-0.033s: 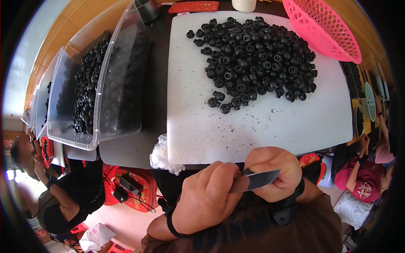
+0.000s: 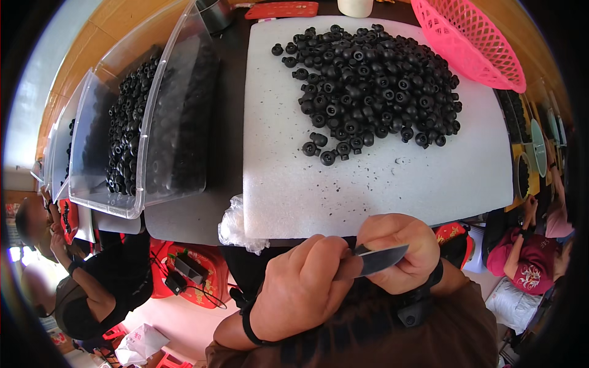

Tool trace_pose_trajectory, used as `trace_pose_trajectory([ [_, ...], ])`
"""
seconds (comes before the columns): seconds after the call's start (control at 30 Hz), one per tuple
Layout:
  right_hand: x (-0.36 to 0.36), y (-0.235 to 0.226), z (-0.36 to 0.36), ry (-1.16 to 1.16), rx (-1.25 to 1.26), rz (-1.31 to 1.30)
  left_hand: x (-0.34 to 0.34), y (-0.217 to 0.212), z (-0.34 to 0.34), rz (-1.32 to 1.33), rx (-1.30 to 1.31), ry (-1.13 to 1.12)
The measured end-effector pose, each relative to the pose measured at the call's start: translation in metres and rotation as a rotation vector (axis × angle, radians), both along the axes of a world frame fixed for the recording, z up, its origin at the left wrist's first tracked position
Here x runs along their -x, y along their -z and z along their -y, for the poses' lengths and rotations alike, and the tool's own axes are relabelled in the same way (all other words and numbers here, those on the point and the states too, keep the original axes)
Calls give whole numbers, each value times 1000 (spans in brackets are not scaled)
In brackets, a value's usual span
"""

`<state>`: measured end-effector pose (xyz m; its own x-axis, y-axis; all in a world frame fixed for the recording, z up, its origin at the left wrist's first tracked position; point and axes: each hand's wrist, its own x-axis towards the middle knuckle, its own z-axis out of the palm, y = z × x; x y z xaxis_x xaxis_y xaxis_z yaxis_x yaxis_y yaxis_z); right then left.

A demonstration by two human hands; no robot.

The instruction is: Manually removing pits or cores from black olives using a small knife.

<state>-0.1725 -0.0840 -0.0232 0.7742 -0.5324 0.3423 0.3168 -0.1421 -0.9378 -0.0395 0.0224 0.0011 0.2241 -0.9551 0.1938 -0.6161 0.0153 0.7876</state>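
My left hand (image 2: 300, 288) is closed around a knife near the front edge of the white foam sheet (image 2: 282, 202). The bare blade of the knife (image 2: 381, 260) points right, its tip overlapping my other hand in the picture. My right hand (image 2: 402, 248) is curled with its fingers pressed together behind the blade. A small dark bit shows between the two hands, but what the right fingers grip is hidden. Beyond my hands, a heap of small round black parts with holes (image 2: 380, 83) lies on the sheet, with dark crumbs scattered in front of it.
At left stands a clear plastic bin (image 2: 144, 147) of black parts. A pink lattice basket (image 2: 485, 49) leans at the far right, and a crumpled plastic bag (image 2: 238, 227) hangs by the sheet's near left corner. Other people sit at both sides; a red stool (image 2: 190, 273) stands lower left.
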Motion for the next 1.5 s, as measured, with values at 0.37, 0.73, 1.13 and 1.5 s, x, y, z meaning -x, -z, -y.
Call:
trace_pose_trajectory([
  [0.37, -6, -2, 2, -89, -70, 217, -13, -5, -3, -382, -145, -116],
  [0.73, -8, 1, 0, -16, -74, 169, -20, -9, -9, -778, -229, 21],
  [1.13, -13, -2, -6, -48, -158, 80, -24, -11, -1, -1058, -252, 155],
  [1.5, -102, -76, 7, -76, 222, 55, -42, 19, 3, -1124, 8, -151],
])
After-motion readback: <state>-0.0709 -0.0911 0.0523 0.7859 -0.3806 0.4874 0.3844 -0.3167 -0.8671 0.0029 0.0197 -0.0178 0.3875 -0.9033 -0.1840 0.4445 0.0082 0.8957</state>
